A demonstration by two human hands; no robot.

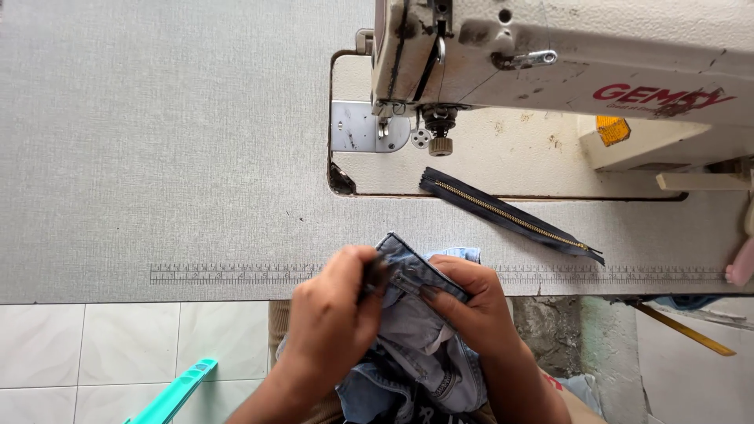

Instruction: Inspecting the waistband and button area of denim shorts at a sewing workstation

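A light blue denim garment (416, 353) lies bunched over my lap and the table's front edge. My left hand (334, 314) pinches a small dark tool against the denim's folded edge. My right hand (471, 302) grips the same denim fold from the right, fingers curled over it. A dark zipper with brass teeth (506, 213) lies diagonally on the table just beyond my hands, touching neither.
A cream industrial sewing machine (565, 47) stands at the back right, its needle and presser foot (438, 129) over a metal plate. The grey table (157, 157) carries a printed ruler strip (236, 272) along its front edge. A teal plastic object (177, 389) sits over the tiled floor.
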